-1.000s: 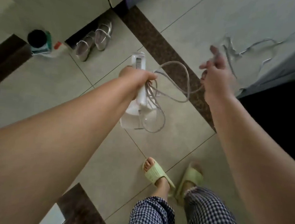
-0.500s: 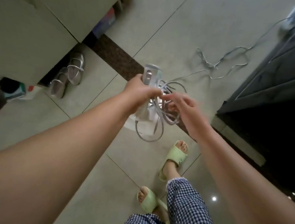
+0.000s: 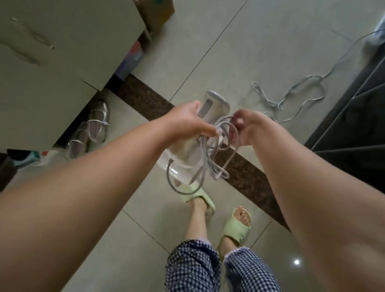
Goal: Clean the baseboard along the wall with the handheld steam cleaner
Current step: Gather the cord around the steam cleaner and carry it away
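Gripping steam cleaner (image 3: 209,114) handle: left hand (image 3: 185,122); right hand (image 3: 246,127) pinching cord (image 3: 221,146) loops alongside.

**Both arms out, hands close together**

We reach both bare forearms forward and down, converging in front of us. Our left hand (image 3: 186,119) has its fingers curled round the steam cleaner (image 3: 209,114). Our right hand (image 3: 246,127), just beside it, seems to pinch loops of the cord (image 3: 219,148), fingers bent, though blur hides the exact grip.
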{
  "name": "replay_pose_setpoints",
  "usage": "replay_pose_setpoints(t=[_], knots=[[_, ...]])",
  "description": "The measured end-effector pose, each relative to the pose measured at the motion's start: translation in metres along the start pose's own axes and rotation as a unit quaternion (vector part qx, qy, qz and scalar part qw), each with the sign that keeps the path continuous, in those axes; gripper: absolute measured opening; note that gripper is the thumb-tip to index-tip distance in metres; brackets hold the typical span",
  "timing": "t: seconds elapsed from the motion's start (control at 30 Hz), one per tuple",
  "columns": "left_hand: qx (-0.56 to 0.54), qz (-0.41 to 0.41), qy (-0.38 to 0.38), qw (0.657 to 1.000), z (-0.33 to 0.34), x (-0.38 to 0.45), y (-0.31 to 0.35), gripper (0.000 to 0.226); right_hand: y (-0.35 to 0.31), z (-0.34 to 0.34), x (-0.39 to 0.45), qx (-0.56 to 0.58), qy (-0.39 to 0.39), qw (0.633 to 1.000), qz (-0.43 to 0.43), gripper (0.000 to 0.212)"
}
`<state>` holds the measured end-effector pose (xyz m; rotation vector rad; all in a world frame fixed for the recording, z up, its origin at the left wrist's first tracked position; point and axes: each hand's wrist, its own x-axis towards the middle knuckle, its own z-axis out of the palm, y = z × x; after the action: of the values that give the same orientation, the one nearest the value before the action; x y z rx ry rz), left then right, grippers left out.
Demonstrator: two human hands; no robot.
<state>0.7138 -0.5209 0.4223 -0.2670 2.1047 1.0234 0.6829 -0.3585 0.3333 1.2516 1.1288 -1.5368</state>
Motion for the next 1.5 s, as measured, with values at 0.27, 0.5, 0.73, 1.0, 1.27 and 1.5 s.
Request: replay_pose_setpoints(t=[0.27, 0.5, 0.73, 1.0, 1.27, 1.5], knots=[[-0.103, -0.058, 0.042, 0.992, -0.060, 0.067, 0.017, 0.025, -0.105, -0.052, 0.016, 0.446, -0.021, 0.882, -0.153, 0.034], [-0.232, -0.103, 0.071, 0.965, -0.093, 0.151, 0.083, 0.030, -0.105, 0.014, -0.009, 0.013, -0.110, 0.893, -0.436, 0.028], [-0.173, 0.002, -0.065, 0.983, -0.085, 0.211, 0.158, 0.057, -0.149, -0.003, -0.004, -0.096, 0.021, 0.838, -0.537, 0.024], [-0.118, -0.016, -0.005, 0.993, -0.059, 0.309, 0.247, 0.076, -0.245, -0.051, 0.012, 0.053, -0.028, 0.892, -0.447, 0.031], [0.268, 0.109, 0.013, 0.957, 0.023, 0.358, 0.297, 0.053, -0.326, -0.142, 0.046, 0.146, -0.010, 0.981, -0.127, 0.070], [0.511, 0.244, -0.057, 0.822, 0.082, 0.410, 0.302, 0.052, -0.339, -0.185, 0.097, 0.287, -0.048, 0.949, -0.118, 0.018]])
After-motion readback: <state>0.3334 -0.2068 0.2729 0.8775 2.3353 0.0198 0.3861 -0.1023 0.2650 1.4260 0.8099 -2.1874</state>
